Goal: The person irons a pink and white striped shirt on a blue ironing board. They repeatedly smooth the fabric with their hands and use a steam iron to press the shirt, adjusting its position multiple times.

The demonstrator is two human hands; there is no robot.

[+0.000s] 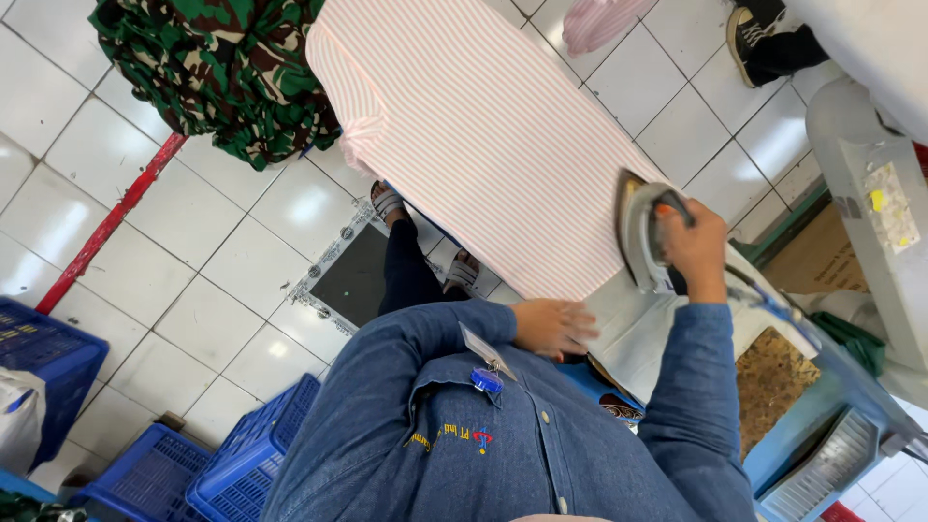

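Nearest me, my denim shirt [503, 435] with the badge clip [486, 372] hanging off it. My left hand [553, 326] lies flat at the near hem of the striped cloth [483, 135], fingers together and stretched out, pressing the edge down so it stays put. My right hand [694, 246] is wrapped tight round the handle of the iron [640, 232], which sits on the cloth's right edge, tilted as seen from here, its plate on the fabric.

How far along, as I judge it: the iron is at the near right corner, and the wide stretch of pink-and-white stripes beyond it already looks smooth and flat, no creases I can make out — so most of this side seems done, w/ only the strip by my hands left. Whether the underside has been pressed I can't tell.

The surface [628, 333] under the cloth has a pale cover showing just past my left hand. Down below — my sandalled feet on the white tile floor [193, 242], blue crates [246, 464] at my left, a red bar [106, 227] across the tiles. Farther off, a heap of camouflage fabric [222, 68], and someone else's black shoe [764, 39] near the top right.
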